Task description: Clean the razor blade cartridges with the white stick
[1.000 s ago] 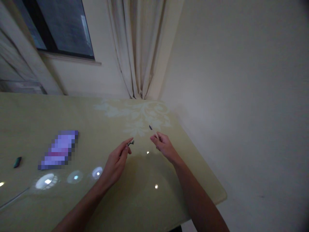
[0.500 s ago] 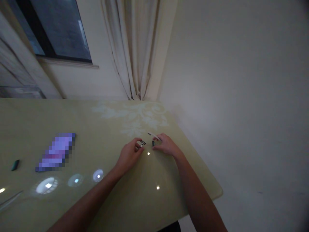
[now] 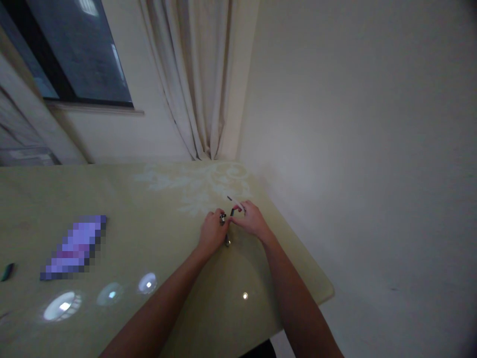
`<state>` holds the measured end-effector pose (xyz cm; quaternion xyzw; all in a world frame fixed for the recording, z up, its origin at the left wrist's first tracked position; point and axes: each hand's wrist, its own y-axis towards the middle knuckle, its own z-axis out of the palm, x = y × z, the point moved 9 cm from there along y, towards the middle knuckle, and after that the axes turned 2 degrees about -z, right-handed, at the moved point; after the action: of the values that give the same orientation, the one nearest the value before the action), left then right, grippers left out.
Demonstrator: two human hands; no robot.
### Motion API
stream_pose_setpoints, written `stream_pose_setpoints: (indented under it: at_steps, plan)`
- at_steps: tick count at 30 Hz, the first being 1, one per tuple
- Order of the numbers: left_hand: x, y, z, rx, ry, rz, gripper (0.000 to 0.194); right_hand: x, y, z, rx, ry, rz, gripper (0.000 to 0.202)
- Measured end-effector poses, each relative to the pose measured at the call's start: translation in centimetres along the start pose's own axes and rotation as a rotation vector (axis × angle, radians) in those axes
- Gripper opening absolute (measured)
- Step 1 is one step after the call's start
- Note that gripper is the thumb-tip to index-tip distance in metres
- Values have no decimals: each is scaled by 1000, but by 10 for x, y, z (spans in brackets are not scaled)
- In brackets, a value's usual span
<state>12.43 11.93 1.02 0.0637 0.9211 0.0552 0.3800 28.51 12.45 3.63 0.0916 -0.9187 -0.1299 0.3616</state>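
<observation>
My left hand is closed on a small black-and-silver piece, too small to identify, held at the fingertips. Right beside it, my right hand has a thin white stick with a dark tip, pen-like in shape, pointing up and to the left. A small dark flat piece shows at the right fingertips as well. The two hands are close together, fingertips almost meeting above the table. Below the left fingers is a small dark shape beside a light reflection; I cannot tell what it is.
The glossy pale table has a white floral pattern near its far edge. On the left lie a pixelated purple flat object and a small dark green piece. A curtain and wall stand behind and to the right.
My left hand has moved right and turned, closing the gap to my right hand. The right hand has shifted slightly, still with the stick. The camera view has turned a little.
</observation>
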Motion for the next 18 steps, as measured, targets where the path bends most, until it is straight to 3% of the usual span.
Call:
stream_pose_setpoints:
  at_steps: [3, 5, 10, 13, 18]
  plan:
    - [-1, -5, -13, -19, -54, 47, 27, 11, -3, 1, -20, 319, 23, 40]
    - [2, -16, -29, -16, -110, 102, 29, 19, -8, 13, 44, 631, 115, 45]
    - [12, -57, -86, -84, -376, 266, 46, 65, -32, 63, 397, 1273, 324, 43]
    - [23, -75, -112, -168, -382, 278, 45, 87, -47, 79, 536, 1426, 400, 34]
    - [27, -92, -123, -210, -357, 348, 29, 99, -67, 101, 668, 1516, 565, 26]
